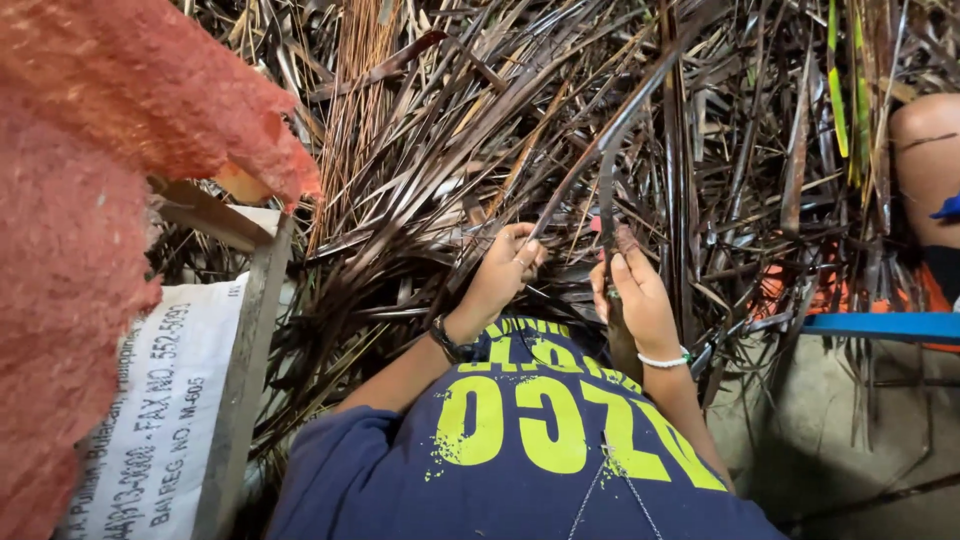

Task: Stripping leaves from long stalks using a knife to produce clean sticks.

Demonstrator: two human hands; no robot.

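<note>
Dried palm fronds (480,130) heap across the whole floor, dark and tangled. At far left, a rough red mesh (90,200) blocks the view, with a white printed sack (150,430) below it. Centre, the left hand (503,270) curls closed around a dark leaf strip (610,130) which rises rightward. Beside it, the right hand (640,300) grips the strip's lower end; its fingertips are hidden. A blue bar (880,325) is cut off at the right edge.
</note>
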